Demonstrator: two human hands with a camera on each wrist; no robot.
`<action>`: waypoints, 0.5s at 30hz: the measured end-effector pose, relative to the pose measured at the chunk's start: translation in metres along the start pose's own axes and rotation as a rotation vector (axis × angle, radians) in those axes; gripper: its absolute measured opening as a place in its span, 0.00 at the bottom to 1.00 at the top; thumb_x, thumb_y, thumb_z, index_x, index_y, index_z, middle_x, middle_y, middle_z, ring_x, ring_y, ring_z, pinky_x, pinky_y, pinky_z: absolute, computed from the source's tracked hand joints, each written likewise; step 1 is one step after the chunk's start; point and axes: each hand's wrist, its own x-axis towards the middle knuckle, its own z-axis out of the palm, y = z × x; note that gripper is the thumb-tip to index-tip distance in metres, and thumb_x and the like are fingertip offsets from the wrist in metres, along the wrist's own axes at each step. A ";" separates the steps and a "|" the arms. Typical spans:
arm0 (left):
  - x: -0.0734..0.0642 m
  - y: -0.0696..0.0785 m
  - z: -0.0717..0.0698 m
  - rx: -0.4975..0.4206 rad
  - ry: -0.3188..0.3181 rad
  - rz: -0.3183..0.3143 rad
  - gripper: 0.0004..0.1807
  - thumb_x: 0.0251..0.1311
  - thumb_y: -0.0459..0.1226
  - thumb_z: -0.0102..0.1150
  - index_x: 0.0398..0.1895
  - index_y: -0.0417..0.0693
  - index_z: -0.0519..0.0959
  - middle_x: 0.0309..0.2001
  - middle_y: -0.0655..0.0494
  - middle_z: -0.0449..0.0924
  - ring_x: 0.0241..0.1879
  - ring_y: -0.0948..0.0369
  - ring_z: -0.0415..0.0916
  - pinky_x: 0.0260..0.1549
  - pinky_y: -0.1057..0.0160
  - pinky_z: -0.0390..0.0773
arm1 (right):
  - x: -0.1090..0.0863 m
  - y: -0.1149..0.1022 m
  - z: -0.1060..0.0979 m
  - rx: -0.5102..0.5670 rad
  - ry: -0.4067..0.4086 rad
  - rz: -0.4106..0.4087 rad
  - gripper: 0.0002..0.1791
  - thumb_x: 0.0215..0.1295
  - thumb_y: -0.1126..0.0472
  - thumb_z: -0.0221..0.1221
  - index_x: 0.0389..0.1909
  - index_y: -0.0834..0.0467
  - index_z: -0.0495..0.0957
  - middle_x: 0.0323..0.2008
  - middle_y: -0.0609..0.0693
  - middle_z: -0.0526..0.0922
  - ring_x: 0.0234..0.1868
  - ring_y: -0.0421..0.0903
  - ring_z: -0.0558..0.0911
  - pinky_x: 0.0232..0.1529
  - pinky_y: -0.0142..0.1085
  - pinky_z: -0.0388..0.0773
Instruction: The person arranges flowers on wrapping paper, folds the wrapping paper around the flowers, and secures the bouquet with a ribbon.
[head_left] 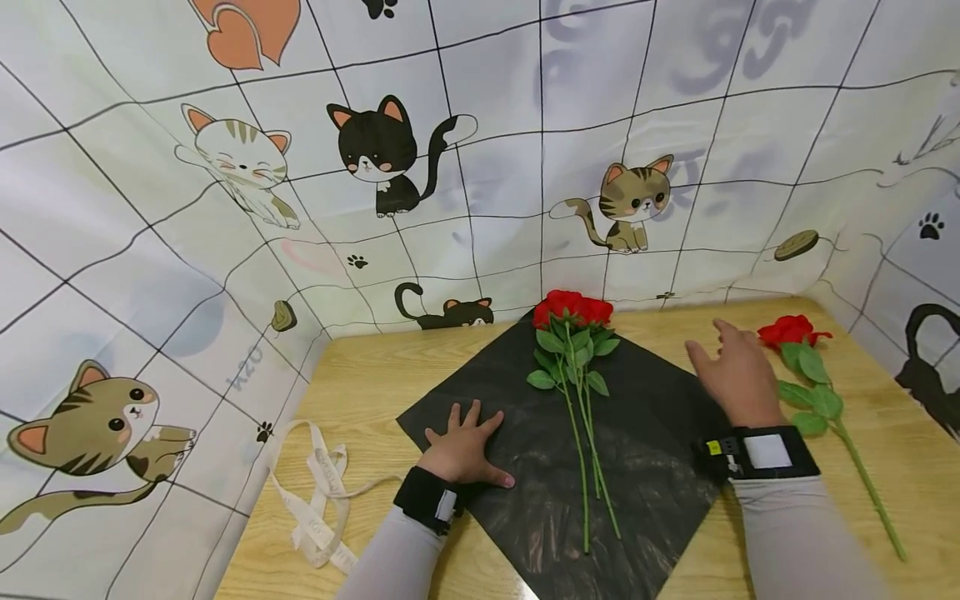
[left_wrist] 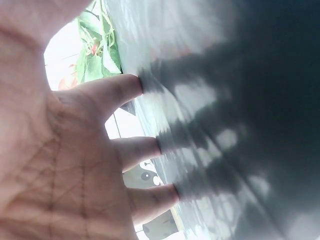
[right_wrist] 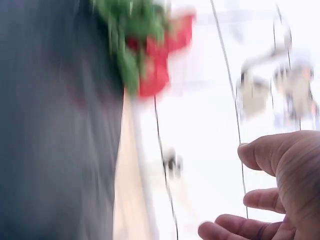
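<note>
A black wrapping sheet (head_left: 495,417) lies cornerwise on the wooden table. Several red artificial roses (head_left: 573,308) with green leaves lie on it, blooms at its far corner and stems (head_left: 588,467) pointing back toward the person. My left hand (head_left: 463,450) is spread on the left part of the sheet; its fingertips (left_wrist: 150,145) touch the surface in the left wrist view. Held above the table at the right, my right hand (head_left: 738,375) has its thumb apart from the fingers and nothing in it. Beside it lies a single red rose (head_left: 793,330) with a long leafy stem.
A crumpled white printed ribbon (head_left: 322,492) lies on the table (head_left: 360,375) at the left. Close behind and at both sides hangs a white grid-patterned cloth (head_left: 510,183) printed with cartoon cats.
</note>
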 end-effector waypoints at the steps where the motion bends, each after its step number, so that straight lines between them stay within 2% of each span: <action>1: 0.000 0.000 0.000 -0.002 0.001 0.001 0.59 0.48 0.65 0.76 0.83 0.66 0.58 0.85 0.45 0.45 0.83 0.35 0.37 0.64 0.15 0.50 | 0.001 0.012 -0.007 -0.013 0.008 0.024 0.41 0.80 0.45 0.50 0.77 0.73 0.56 0.63 0.81 0.66 0.61 0.78 0.70 0.53 0.70 0.71; 4: 0.000 0.000 0.000 -0.008 -0.001 0.003 0.59 0.48 0.64 0.76 0.83 0.65 0.58 0.85 0.45 0.45 0.83 0.35 0.37 0.64 0.15 0.50 | 0.003 0.042 -0.026 -0.047 0.055 0.092 0.43 0.78 0.46 0.50 0.78 0.73 0.52 0.67 0.85 0.61 0.64 0.83 0.63 0.61 0.74 0.63; 8: 0.000 -0.001 0.000 -0.015 -0.003 0.009 0.59 0.49 0.64 0.76 0.83 0.65 0.58 0.85 0.45 0.44 0.83 0.35 0.36 0.64 0.15 0.49 | 0.000 0.073 -0.043 -0.100 0.076 0.195 0.47 0.75 0.47 0.53 0.80 0.72 0.44 0.69 0.87 0.55 0.66 0.87 0.59 0.63 0.76 0.59; 11: 0.000 -0.002 0.000 -0.015 -0.003 0.009 0.59 0.49 0.64 0.76 0.83 0.65 0.57 0.85 0.44 0.44 0.83 0.35 0.36 0.63 0.14 0.49 | -0.005 0.092 -0.052 -0.139 0.003 0.257 0.52 0.74 0.44 0.54 0.79 0.74 0.41 0.66 0.90 0.53 0.65 0.88 0.57 0.60 0.76 0.60; 15: 0.001 -0.002 0.000 -0.013 -0.005 0.004 0.59 0.49 0.65 0.76 0.83 0.66 0.57 0.85 0.45 0.44 0.83 0.35 0.36 0.63 0.14 0.49 | -0.010 0.108 -0.056 -0.170 -0.102 0.331 0.52 0.73 0.41 0.55 0.72 0.81 0.45 0.58 0.94 0.54 0.59 0.89 0.58 0.51 0.73 0.66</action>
